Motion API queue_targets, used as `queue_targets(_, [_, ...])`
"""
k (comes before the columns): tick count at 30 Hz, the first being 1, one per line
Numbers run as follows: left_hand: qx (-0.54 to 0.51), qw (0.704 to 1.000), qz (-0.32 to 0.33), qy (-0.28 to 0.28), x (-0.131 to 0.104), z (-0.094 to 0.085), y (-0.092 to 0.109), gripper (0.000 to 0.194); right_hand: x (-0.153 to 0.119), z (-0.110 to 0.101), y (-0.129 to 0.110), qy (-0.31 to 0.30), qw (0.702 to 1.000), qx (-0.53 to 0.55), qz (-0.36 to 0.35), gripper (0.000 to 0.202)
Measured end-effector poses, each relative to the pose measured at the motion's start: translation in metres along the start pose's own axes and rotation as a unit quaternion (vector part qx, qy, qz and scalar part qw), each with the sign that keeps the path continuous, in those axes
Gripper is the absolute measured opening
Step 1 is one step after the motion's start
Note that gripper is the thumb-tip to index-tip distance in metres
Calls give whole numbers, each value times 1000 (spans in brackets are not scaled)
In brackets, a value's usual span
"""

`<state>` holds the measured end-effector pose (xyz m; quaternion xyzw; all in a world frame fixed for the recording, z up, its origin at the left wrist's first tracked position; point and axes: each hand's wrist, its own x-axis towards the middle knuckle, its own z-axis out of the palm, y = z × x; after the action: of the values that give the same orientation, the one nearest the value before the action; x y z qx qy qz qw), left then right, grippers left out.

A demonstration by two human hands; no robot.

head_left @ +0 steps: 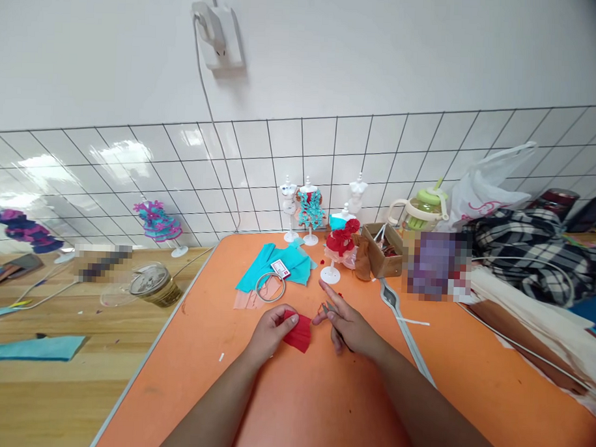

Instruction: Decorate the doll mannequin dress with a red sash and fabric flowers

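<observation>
My left hand (273, 333) pinches a piece of red fabric (299, 332) between thumb and fingers, above the orange tabletop. To its right, my right hand (349, 323) is curled around what looks like small scissors (327, 308); a grey metal part shows between the fingers, and the rest is hidden in the palm. The index finger points forward. The grey tips are close to the red fabric's right edge, but I cannot tell whether they touch. Beyond my left hand lies a metal ring (270, 287) on pale pink fabric (249, 299) and turquoise fabric (296, 266), with a small white label (279, 269).
Small white dress forms stand at the back, one dressed in red and turquoise (341, 241), another in turquoise ruffles (311, 207). Right of them are a cardboard box (385, 252), a green-lidded jug (425, 208) and piled fabric (512, 244). A metal tin (154, 284) stands left.
</observation>
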<state>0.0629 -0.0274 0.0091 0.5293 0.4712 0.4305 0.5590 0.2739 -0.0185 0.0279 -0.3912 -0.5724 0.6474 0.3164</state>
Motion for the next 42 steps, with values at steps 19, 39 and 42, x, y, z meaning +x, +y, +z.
queue_targets(19, [92, 994, 63, 20, 0, 2, 3, 26, 4, -18, 7, 69, 978, -195, 41, 50])
queue_targets(39, [-84, 973, -101, -190, -8, 6, 11, 42, 16, -5, 17, 155, 987, 1, -35, 40])
queue_targets(42, [-94, 974, -86, -185, -8, 5, 9, 27, 14, -14, 21, 193, 972, -120, -63, 56])
